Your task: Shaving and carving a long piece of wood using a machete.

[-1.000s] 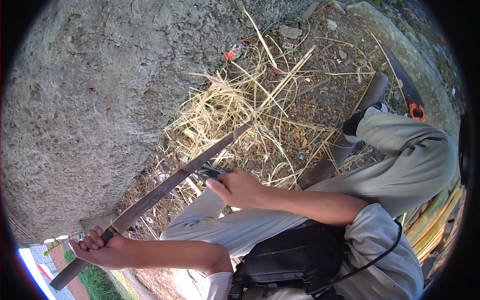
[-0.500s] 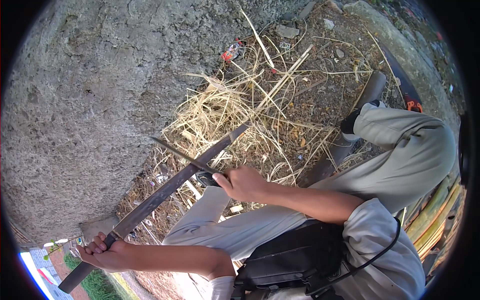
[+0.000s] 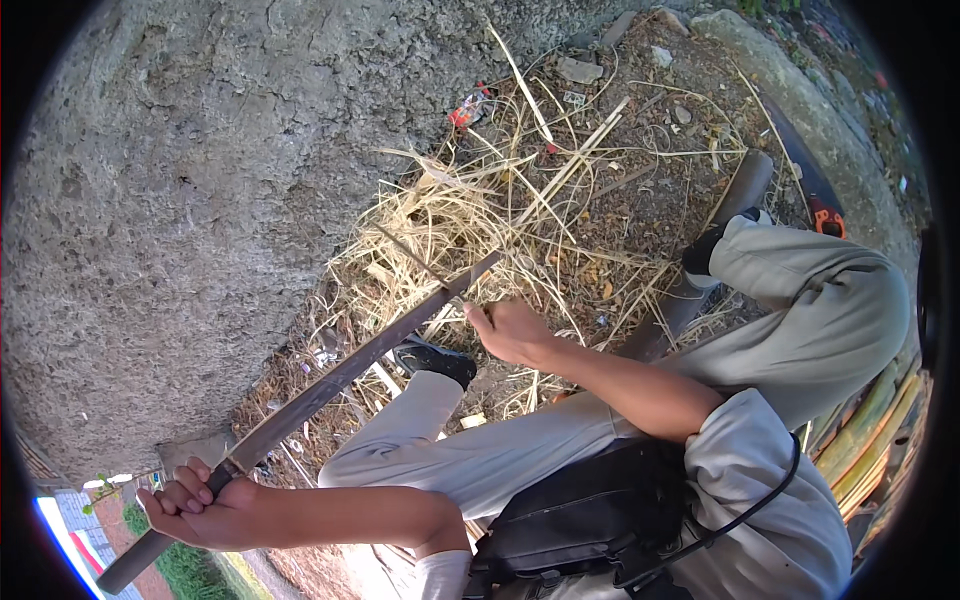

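My left hand (image 3: 205, 508) is wrapped round the long dark handle of a machete (image 3: 345, 372), at the lower left. Its blade slants up and to the right, the tip ending over pale shavings. In my right hand (image 3: 510, 330) is a thin, tapered dark bar that looks like a file (image 3: 412, 254). This bar crosses the blade close to the tip and appears to touch it. Its grip end is hidden by my closed fingers.
Pale strips and shavings (image 3: 440, 215) cover the ground beside a large rough rock (image 3: 200, 220). A handsaw (image 3: 805, 165) with an orange and black handle lies at the upper right. Near my shoe is a dark pole (image 3: 750, 180). Split bamboo (image 3: 870, 450) lies at the right.
My right hand has slid the file up and right along the blade, from about its middle to near the tip. My left hand and the machete have shifted only slightly.
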`<state>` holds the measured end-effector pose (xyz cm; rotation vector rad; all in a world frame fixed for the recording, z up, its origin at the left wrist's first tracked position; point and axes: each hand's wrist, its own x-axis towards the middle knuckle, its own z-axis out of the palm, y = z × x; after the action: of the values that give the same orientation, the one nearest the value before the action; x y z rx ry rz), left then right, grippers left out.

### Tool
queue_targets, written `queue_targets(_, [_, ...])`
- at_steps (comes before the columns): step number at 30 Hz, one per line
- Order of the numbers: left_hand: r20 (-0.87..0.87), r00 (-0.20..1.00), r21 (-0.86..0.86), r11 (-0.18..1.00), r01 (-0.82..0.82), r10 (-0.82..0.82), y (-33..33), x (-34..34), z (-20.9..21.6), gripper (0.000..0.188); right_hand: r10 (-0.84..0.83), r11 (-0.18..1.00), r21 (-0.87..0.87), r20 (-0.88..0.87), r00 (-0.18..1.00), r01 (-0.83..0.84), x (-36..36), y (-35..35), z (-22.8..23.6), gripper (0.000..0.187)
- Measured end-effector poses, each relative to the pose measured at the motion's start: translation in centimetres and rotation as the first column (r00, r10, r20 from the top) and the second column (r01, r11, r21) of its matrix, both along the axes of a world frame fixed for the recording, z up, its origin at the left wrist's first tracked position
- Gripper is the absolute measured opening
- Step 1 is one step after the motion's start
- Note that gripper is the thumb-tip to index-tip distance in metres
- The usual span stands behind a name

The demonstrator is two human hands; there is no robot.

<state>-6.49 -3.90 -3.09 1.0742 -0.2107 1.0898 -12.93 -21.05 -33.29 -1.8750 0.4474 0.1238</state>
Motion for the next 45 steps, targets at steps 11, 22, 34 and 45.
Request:
queue_targets(11, [0.020,0.744,0.160,0.736,0.657,-0.668,3.2,2.4,0.1,0.035,-0.133,0.985,0.056,-0.363,0.922,0.164,-2.9,-5.5,-6.8,0.070])
queue_targets(22, [0.155,0.774,0.355,0.766,0.536,-0.614,2.3,0.2,0.7,0.020,0.021,0.993,0.097,0.358,0.934,-0.060,-2.9,2.2,8.7,0.051])
queue_targets(34, [0.105,0.587,0.538,0.542,0.646,-0.803,3.3,0.2,0.2,0.018,-0.126,0.989,-0.053,0.151,0.980,0.135,-1.7,2.0,0.9,0.055])
queue_targets(45, [0.153,0.608,0.480,0.596,0.644,-0.779,3.5,-0.7,0.0,0.020,0.010,0.999,0.022,0.471,0.882,-0.024,-4.8,5.6,9.3,0.054])
